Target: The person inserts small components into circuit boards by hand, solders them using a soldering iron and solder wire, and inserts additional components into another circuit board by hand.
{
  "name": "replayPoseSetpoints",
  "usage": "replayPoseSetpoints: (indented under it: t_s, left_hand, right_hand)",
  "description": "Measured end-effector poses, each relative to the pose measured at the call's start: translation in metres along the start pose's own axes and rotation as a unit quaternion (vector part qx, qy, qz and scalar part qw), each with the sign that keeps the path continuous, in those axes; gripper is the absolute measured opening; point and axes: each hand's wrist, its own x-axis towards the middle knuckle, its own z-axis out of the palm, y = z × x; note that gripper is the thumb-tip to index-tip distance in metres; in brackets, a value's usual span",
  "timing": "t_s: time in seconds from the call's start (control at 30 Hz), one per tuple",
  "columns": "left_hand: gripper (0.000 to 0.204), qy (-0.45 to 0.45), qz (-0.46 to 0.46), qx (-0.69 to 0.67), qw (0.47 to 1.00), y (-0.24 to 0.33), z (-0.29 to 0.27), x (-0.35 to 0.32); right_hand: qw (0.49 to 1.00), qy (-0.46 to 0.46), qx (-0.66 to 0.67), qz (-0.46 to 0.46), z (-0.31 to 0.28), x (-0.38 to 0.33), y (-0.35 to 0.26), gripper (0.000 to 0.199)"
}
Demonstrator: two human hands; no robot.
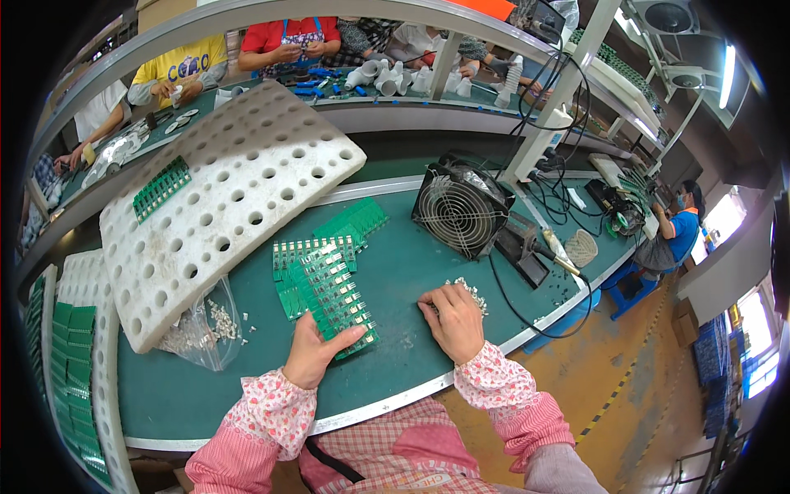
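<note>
While left fingers (346,336) grasp the green board (333,298), right fingers (436,300) curl, hiding small metal parts (471,292).

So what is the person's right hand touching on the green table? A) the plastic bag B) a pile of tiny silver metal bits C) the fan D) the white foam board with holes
B: the right hand rests on a small heap of tiny silver metal bits on the green table, while the left hand holds a green circuit board panel.
</note>
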Motion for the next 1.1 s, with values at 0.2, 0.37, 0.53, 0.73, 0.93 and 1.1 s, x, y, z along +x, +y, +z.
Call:
replayPoseSetpoints:
  t_s: [0.2,0.37,0.53,0.73,0.93,1.1]
  left_hand:
    - [0.042,-0.005,-0.001,0.011,1.0,-0.001,-0.002,0.002]
    - [0.041,-0.017,0.005,0.016,1.0,-0.001,-0.002,0.004]
    - [0.041,-0.023,-0.005,0.024,0.999,0.001,-0.002,0.004]
    - [0.038,-0.009,0.008,0.015,1.0,0.001,-0.001,0.0]
    - [0.037,-0.018,0.009,0.028,0.999,-0.002,-0.003,0.003]
    - [0.036,-0.022,0.008,0.018,1.0,0.005,-0.001,0.003]
  right_hand:
    - [0.998,-0.017,-0.066,0.003,-0.002,0.001,0.002,0.011]
    - [0.999,0.03,0.027,0.015,-0.002,0.001,0.006,0.01]
    - [0.997,-0.015,0.079,-0.003,-0.008,-0.006,-0.011,0.015]
    - [0.997,-0.05,0.049,-0.029,-0.003,-0.014,-0.022,0.025]
    - [0.989,-0.056,0.043,-0.127,-0.015,-0.013,-0.008,0.026]
    - [0.986,-0.031,0.036,-0.157,-0.005,-0.007,-0.005,0.019]
